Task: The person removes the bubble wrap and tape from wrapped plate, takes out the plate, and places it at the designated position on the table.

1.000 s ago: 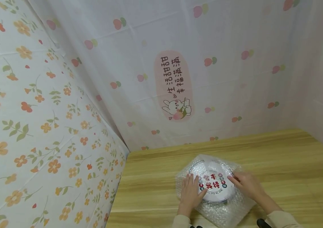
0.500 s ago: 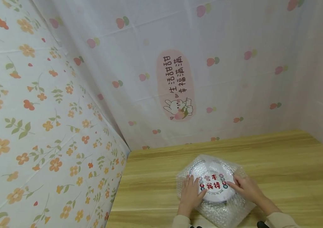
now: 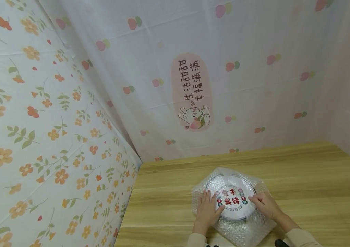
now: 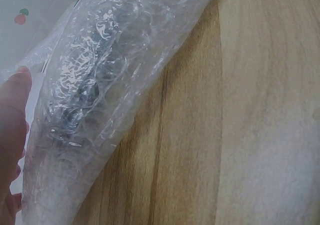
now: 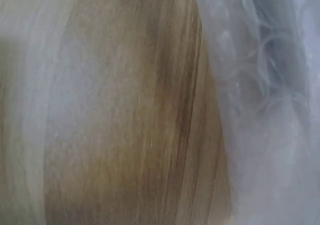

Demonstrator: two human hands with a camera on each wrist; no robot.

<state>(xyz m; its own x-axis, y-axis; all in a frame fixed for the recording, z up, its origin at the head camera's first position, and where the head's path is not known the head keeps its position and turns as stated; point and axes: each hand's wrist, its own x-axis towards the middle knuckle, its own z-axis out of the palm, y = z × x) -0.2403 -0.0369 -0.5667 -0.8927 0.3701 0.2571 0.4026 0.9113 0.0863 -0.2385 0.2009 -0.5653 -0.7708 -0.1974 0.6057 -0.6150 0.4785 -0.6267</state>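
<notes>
A round white plate [image 3: 231, 210] with a dark rim line and red printed characters lies on the table in the head view. Clear bubble wrap [image 3: 239, 231] surrounds it; whether the wrap also covers its top I cannot tell. With spread, fairly straight fingers, my left hand [image 3: 205, 209] rests on the plate's left side. My right hand [image 3: 265, 205] is at the right rim, its fingers curled and the thumb side toward the print; whether it pinches anything is hidden. The left wrist view has my left fingers [image 4: 12, 105] beside the bulging wrap [image 4: 110, 70].
The wood-grain table [image 3: 162, 199] runs beneath everything. A floral cloth [image 3: 60, 144] hangs along the left, and a pale printed curtain [image 3: 150, 55] closes off the back. A dark object [image 3: 281, 243] shows by my right sleeve.
My right hand slid over the plate's right side, then drew back a little to the rim with its fingers more curled. My left hand, the plate and the wrap stay put.
</notes>
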